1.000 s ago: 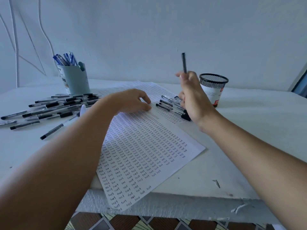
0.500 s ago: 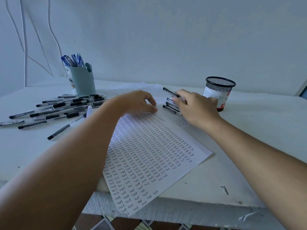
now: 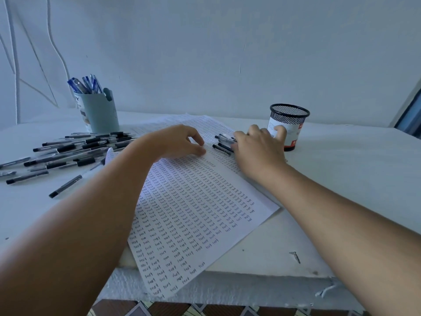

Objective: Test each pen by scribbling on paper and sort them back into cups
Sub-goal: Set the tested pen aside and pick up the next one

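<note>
A sheet of paper (image 3: 193, 213) filled with rows of the handwritten word "test" lies on the white table (image 3: 341, 179). My left hand (image 3: 175, 142) rests on the sheet's far part with its fingertips pressed down and nothing in it. A small group of black pens (image 3: 223, 143) lies at the paper's far right edge. Over them lies my right hand (image 3: 257, 149), fingers spread and hiding most of the pens. Just beyond that hand stands a black mesh cup (image 3: 289, 119). A pale blue cup (image 3: 100, 115) at the far left holds several blue pens (image 3: 85, 84).
A loose pile of black pens (image 3: 75, 149) spreads over the table's left side, with one lone pen (image 3: 66, 185) nearer me. The table's chipped front edge (image 3: 273, 277) runs below the paper, which hangs over it. A white wall stands close behind.
My right hand held one pen upright, then lowered it onto the small group of pens and now lies flat over them. The left hand has stayed on the paper.
</note>
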`<state>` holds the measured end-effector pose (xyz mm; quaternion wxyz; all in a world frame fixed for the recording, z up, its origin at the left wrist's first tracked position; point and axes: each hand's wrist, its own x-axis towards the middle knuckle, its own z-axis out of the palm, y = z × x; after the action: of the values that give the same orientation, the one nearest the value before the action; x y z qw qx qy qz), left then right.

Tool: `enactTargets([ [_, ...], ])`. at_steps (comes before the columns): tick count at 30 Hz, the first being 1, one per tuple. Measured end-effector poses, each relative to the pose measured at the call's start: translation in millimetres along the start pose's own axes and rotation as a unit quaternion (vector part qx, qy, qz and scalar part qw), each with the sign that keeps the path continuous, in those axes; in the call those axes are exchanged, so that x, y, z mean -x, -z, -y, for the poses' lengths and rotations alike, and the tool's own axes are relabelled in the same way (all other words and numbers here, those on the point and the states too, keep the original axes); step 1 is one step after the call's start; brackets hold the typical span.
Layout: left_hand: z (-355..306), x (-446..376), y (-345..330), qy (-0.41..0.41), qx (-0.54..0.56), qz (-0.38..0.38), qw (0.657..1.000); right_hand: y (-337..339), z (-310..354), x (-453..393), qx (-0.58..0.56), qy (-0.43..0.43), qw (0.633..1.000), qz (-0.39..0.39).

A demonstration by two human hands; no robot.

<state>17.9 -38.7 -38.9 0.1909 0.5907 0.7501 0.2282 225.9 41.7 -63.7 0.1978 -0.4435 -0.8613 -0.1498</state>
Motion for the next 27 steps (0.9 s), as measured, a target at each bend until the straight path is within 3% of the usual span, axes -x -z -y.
enactTargets([
  [8, -8.0, 5.0, 17.3, -0.003, -0.062, -0.047, 0.997, 15.5, 35.1, -4.0, -0.046, 0.070, 0.996, -0.042],
  [13, -5.7, 38.3, 66.5, 0.028, -0.221, -0.095, 0.970, 32.4, 84.2, -8.2, -0.240, 0.167, 0.955, 0.057],
  [17, 17.8, 82.9, 97.3, 0.130, -0.345, -0.012, 0.930, 36.2, 127.4, -1.7, -0.310, 0.215, 0.919, 0.110],
  [21, 48.3, 101.5, 100.1, 0.190, -0.305, 0.078, 0.930, 27.5, 151.5, 6.5, -0.288, 0.238, 0.912, 0.169],
  [27, 60.5, 107.6, 95.2, 0.202, -0.293, 0.065, 0.932, 22.1, 151.7, 9.0, -0.315, 0.211, 0.907, 0.184],
])
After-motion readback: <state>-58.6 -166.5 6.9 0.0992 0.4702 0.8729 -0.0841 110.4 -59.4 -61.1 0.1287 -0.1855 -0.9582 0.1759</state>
